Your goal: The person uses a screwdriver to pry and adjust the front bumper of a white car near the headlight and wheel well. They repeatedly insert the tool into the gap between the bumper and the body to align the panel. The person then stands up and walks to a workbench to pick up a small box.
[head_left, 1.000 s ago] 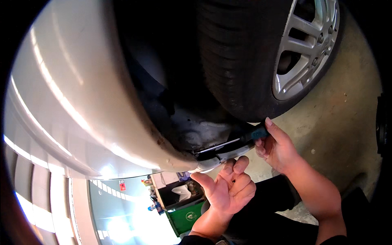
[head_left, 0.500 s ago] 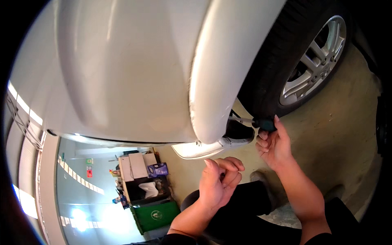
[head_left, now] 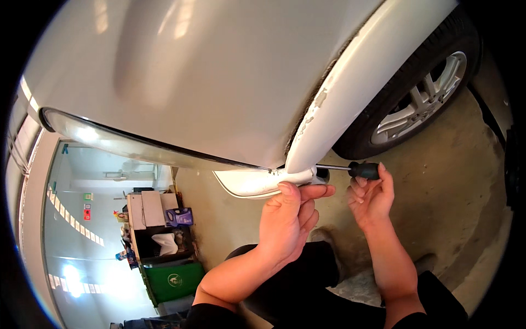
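Note:
My right hand (head_left: 371, 200) grips the dark handle of a screwdriver (head_left: 364, 170). Its metal shaft points left, and the tip is lost behind the lower end of the white wheel arch trim (head_left: 329, 118). Just left of it, my left hand (head_left: 287, 222) is closed, thumb against the bent index finger, close beside the white bumper end (head_left: 249, 182). Whatever those fingers hold, if anything, is hidden. Paint is chipped along the trim's edge, where a dark gap separates it from the silver-white body panel (head_left: 219, 71).
The tyre (head_left: 359, 129) and its silver wheel rim stand right of the trim. A headlight (head_left: 120, 134) runs along the panel's lower left edge. Farther left are a green bin (head_left: 174, 281), a purple jug (head_left: 178, 217) and boxes (head_left: 143, 210) beside a glass wall.
My left hand has risen towards the bumper end. The screwdriver has shifted slightly right, still in my right hand. The view has turned, showing more headlight and the gap along the trim.

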`<state>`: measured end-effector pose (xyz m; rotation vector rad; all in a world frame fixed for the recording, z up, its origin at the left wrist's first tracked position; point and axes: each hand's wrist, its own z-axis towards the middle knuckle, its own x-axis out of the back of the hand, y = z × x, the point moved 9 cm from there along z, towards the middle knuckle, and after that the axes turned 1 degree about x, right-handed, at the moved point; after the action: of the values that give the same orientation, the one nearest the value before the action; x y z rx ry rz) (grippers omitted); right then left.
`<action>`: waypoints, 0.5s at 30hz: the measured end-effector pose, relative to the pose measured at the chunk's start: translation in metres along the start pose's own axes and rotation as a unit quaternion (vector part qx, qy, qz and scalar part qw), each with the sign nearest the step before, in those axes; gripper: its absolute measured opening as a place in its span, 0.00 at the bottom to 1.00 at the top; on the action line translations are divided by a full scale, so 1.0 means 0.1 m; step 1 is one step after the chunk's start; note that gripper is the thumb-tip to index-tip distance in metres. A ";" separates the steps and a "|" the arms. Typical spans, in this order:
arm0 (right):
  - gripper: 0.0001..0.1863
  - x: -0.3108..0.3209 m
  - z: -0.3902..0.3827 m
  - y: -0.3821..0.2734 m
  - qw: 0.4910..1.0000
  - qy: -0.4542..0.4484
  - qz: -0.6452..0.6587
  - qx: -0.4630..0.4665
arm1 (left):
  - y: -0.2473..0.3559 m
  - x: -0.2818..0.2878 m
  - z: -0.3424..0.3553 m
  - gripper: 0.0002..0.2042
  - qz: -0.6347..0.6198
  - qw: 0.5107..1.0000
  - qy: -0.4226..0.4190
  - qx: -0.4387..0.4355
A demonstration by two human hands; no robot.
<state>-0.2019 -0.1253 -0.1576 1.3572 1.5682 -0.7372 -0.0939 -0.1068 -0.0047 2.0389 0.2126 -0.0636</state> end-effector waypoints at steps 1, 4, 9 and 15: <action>0.16 -0.01 0.01 -0.03 1.000 -0.005 0.003 0.007 | 0.01 -0.01 0.00 0.32 0.007 1.000 0.000 0.003; 0.16 -0.03 0.01 -0.06 1.000 -0.015 0.017 0.018 | 0.05 0.00 -0.02 0.32 0.019 1.000 0.005 0.013; 0.15 0.00 -0.01 -0.08 0.999 -0.009 0.035 0.021 | 0.03 0.01 -0.02 0.32 0.011 1.000 -0.003 0.013; 0.15 -0.05 0.01 -0.10 0.998 -0.040 0.039 0.026 | 0.04 -0.01 0.00 0.33 0.024 1.000 0.008 0.006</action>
<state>-0.2117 -0.1301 -0.1549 1.4022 1.4329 -0.7801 -0.0946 -0.1090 -0.0015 2.0559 0.1732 -0.0196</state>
